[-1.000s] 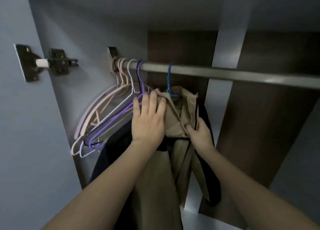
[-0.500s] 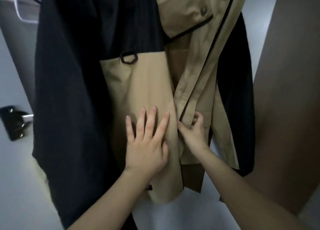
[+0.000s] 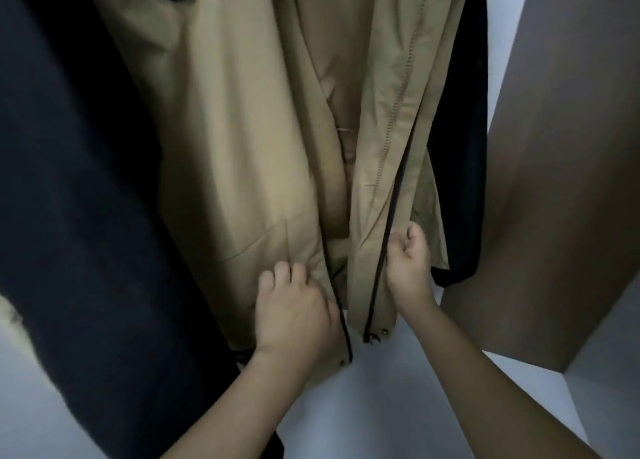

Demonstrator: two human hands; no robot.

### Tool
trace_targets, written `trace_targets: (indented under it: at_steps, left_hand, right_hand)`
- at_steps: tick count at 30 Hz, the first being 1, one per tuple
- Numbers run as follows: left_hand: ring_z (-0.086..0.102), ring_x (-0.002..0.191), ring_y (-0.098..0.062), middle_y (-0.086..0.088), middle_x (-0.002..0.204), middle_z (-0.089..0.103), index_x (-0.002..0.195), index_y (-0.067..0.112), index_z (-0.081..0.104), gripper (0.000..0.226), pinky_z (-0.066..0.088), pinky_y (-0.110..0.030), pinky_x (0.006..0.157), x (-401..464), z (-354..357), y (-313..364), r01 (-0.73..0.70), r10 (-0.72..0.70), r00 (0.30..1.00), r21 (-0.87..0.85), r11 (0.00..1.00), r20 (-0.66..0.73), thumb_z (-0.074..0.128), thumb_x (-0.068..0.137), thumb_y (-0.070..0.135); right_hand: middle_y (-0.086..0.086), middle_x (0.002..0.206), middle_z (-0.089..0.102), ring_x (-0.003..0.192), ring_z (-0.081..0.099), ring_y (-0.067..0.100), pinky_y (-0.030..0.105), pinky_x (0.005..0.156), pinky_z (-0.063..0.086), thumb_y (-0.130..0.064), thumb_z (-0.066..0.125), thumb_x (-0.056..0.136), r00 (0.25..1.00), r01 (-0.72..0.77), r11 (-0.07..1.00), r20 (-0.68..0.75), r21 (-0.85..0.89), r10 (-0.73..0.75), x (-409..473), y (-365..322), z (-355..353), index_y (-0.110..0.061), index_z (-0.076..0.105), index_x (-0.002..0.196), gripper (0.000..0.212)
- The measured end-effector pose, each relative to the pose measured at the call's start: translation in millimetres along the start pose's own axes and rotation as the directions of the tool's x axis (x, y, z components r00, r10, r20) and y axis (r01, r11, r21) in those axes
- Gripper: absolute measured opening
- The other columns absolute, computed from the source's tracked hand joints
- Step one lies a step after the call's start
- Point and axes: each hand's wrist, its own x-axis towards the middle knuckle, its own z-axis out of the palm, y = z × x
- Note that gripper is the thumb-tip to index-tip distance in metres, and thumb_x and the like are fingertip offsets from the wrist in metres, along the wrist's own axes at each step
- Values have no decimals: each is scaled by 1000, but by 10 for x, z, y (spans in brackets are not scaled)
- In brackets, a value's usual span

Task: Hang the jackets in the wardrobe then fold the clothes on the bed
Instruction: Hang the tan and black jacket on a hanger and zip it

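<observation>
A tan and black jacket (image 3: 228, 140) hangs in the wardrobe and fills most of the view. Its front is open, with a black zip edge down each front panel. My left hand (image 3: 294, 306) grips the lower edge of the left front panel near the hem. My right hand (image 3: 408, 261) is closed on the zip edge of the right front panel (image 3: 388, 147), a little above its bottom corner. The jacket's black sleeve (image 3: 69, 199) hangs at the left. The hanger and the rail are out of view above.
A brown wardrobe panel (image 3: 561, 181) stands upright at the right, close to the jacket's black right side. The pale wardrobe floor (image 3: 381, 406) lies below the hem. Another pale surface shows at the lower left.
The view has dropped from the rail to the jacket's hem. Both hands slid down the jacket front and went from lying on the fabric to gripping the two front edges.
</observation>
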Motion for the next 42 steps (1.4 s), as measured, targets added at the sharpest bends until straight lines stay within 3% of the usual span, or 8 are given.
trace_targets:
  at_steps: [4,9,15,20,24,29,37,42]
  left_hand:
    - [57,72,-22,-1,86,66,87,21,65,39,32,-30,63,-160,229,18,91,-40,963,-181,979,266,34,93,44]
    - [58,107,-22,-1,127,61,129,23,56,50,48,-27,85,-569,774,1,369,34,770,-489,791,637,39,93,53]
    - [49,120,-24,2,130,47,138,29,45,63,44,-37,88,-1001,1048,78,892,113,451,-447,-62,885,64,84,57]
    - [46,126,-19,9,123,56,118,20,64,52,44,-35,89,-989,1098,136,702,122,527,-350,-620,841,76,70,34]
    - [66,102,-21,-6,107,71,102,9,70,22,50,-31,86,-1099,1041,191,688,171,614,-418,-593,770,70,81,11]
    - [61,63,-1,10,76,71,98,7,70,21,46,-12,57,-1196,937,126,596,135,802,-795,-113,582,75,79,0]
    - [52,50,0,15,54,58,69,19,59,22,40,-11,49,-1101,897,60,497,198,829,-851,167,523,69,86,10]
    - [56,56,-16,-3,60,66,73,6,68,16,43,-23,53,-982,843,-20,520,69,854,-849,-91,515,70,87,12]
  right_hand:
    - [-19,73,68,70,63,-6,10,60,47,-21,51,100,998,-6,991,-55,135,13,-354,58,-166,-18,58,91,11]
    - [-12,86,74,81,70,5,17,63,52,-34,75,78,966,-227,967,153,111,209,-773,298,-384,-26,64,102,27]
    - [1,93,75,87,70,16,30,72,56,-19,60,95,852,-489,872,216,5,477,-1140,593,-438,-19,73,95,13]
    - [6,111,65,95,64,26,50,84,56,-41,68,86,686,-726,613,268,312,677,-1183,625,-412,-17,65,121,43]
    - [17,112,67,101,66,29,36,87,54,-41,74,74,617,-781,465,399,418,678,-1314,632,-517,-9,64,120,57]
    - [13,113,67,99,64,24,32,83,52,-16,68,78,637,-761,575,518,302,571,-1350,609,-591,-2,62,120,45]
    - [1,69,63,63,54,11,25,67,36,0,73,64,510,-826,556,541,92,669,-1361,665,-670,-4,64,103,40]
    - [3,68,55,56,50,11,25,62,41,-10,78,66,535,-763,646,533,-29,656,-1338,656,-723,-2,60,109,47]
